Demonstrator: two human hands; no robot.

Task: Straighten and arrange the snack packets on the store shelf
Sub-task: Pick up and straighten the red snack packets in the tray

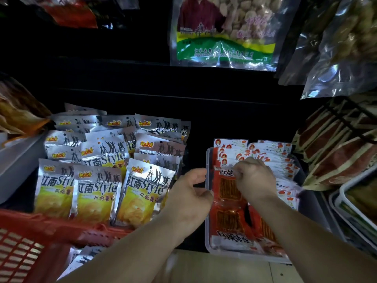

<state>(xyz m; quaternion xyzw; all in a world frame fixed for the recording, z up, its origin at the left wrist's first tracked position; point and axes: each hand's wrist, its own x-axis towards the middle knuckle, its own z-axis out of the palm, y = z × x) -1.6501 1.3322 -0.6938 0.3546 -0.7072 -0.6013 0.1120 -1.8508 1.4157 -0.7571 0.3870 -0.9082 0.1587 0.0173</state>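
Only your two hands and forearms show. Your left hand [189, 193] is bare, and so is your left forearm [132, 252], which enters from about 7 o'clock on the lower edge and stays uncovered along its whole visible length. Your right hand [255, 178] and right forearm [316, 237], entering from about 4 o'clock, are bare likewise, from wrist to frame edge. The wide lens broadens both forearms toward the bottom edge. In the dim light your fingernails are too blurred to describe.
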